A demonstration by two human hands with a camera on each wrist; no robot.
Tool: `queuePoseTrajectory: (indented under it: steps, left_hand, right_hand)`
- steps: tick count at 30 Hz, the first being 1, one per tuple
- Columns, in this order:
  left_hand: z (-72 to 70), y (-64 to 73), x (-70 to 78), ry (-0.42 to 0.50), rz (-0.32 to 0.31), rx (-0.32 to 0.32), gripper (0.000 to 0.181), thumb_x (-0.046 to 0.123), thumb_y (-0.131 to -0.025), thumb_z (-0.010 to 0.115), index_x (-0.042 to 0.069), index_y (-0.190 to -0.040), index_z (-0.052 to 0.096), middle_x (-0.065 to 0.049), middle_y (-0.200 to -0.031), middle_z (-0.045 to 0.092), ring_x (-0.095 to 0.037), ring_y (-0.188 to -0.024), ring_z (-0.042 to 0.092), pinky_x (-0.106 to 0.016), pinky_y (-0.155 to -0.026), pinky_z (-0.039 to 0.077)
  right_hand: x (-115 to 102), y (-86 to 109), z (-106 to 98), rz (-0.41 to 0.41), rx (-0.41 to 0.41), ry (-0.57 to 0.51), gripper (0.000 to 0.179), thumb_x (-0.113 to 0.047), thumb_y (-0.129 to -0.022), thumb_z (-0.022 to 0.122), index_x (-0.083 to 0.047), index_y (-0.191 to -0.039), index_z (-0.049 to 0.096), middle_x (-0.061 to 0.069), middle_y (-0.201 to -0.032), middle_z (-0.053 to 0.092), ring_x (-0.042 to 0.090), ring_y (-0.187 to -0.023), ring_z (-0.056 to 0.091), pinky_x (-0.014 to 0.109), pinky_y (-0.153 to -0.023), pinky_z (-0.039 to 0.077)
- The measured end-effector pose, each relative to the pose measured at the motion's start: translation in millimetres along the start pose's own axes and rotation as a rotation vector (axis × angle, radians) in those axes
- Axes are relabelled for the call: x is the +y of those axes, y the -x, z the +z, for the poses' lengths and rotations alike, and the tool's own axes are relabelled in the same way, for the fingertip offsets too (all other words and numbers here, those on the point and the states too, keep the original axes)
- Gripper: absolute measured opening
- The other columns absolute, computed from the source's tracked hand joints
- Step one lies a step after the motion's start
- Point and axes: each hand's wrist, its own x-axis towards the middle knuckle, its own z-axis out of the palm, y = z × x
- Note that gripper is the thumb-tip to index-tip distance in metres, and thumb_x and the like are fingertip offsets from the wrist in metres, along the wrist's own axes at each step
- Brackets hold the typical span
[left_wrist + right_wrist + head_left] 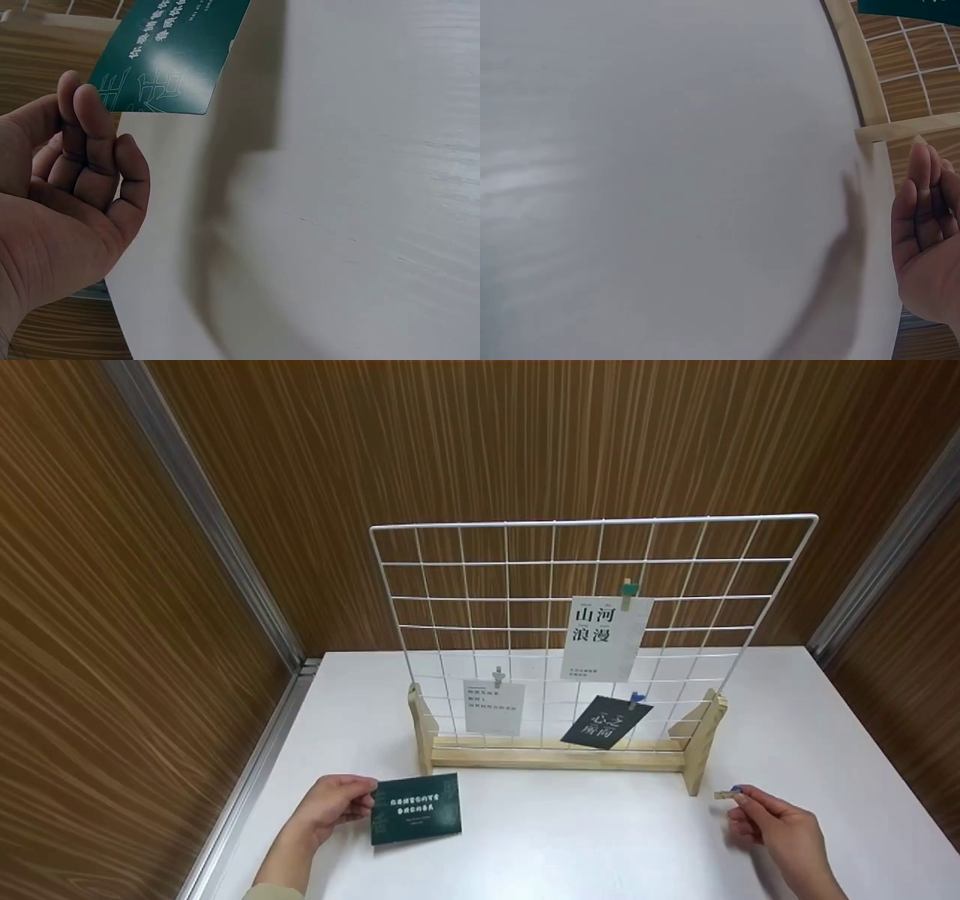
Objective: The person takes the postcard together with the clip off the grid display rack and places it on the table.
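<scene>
A dark green card (416,808) with white lettering is pinched at its left edge by my left hand (334,808), in front of the rack's left foot. In the left wrist view the card (176,64) tilts over the white table, the fingertips at its corner. My right hand (780,829) pinches a small wooden clothespin (726,795) with a blue ornament, to the right of the rack's right foot. The right wrist view shows the right hand (926,232) with curled fingers; the clothespin is mostly hidden there. A white wire grid rack (553,561) stands between and beyond both hands.
Clipped on the grid are a large white card (606,649), a smaller white card (491,712) and a tilted black card (600,726). The rack's wooden base (555,761) stands on a white table (555,840). Wood-patterned panels (480,442) enclose the back and sides.
</scene>
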Motion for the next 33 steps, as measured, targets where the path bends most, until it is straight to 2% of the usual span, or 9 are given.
queuePoseTrajectory:
  steps: [13, 22, 33]
  left_hand:
    - [0.9, -4.1, -18.6, -0.003, -0.072, -0.009, 0.021, 0.012, -0.099, 0.071, -0.005, -0.110, 0.077, -0.005, -0.075, 0.071, -0.016, -0.070, 0.068, -0.031, -0.069, 0.059]
    - [0.8, -10.7, -20.4, -0.029, -0.085, 0.020, 0.022, 0.012, -0.099, 0.071, -0.006, -0.110, 0.077, -0.006, -0.075, 0.071, -0.018, -0.069, 0.068, -0.033, -0.069, 0.059]
    - [6.2, -18.9, -9.3, -0.090, -0.090, 0.070, 0.024, 0.014, -0.101, 0.070, -0.005, -0.115, 0.075, -0.008, -0.079, 0.072, -0.018, -0.071, 0.068, -0.034, -0.071, 0.060]
  right_hand:
    - [22.6, -8.8, 2.9, 0.152, -0.026, -0.090, 0.046, -0.016, -0.110, 0.062, 0.009, -0.148, 0.054, 0.008, -0.089, 0.077, 0.021, -0.078, 0.073, 0.035, -0.072, 0.064]
    - [24.0, -14.3, 3.8, 0.169, -0.027, -0.093, 0.048, -0.015, -0.110, 0.060, 0.010, -0.150, 0.050, 0.007, -0.089, 0.076, 0.022, -0.079, 0.073, 0.036, -0.073, 0.064]
    - [25.7, -19.8, 6.9, 0.122, 0.003, -0.041, 0.048, -0.014, -0.111, 0.058, 0.013, -0.149, 0.049, 0.008, -0.087, 0.077, 0.021, -0.077, 0.074, 0.034, -0.071, 0.064]
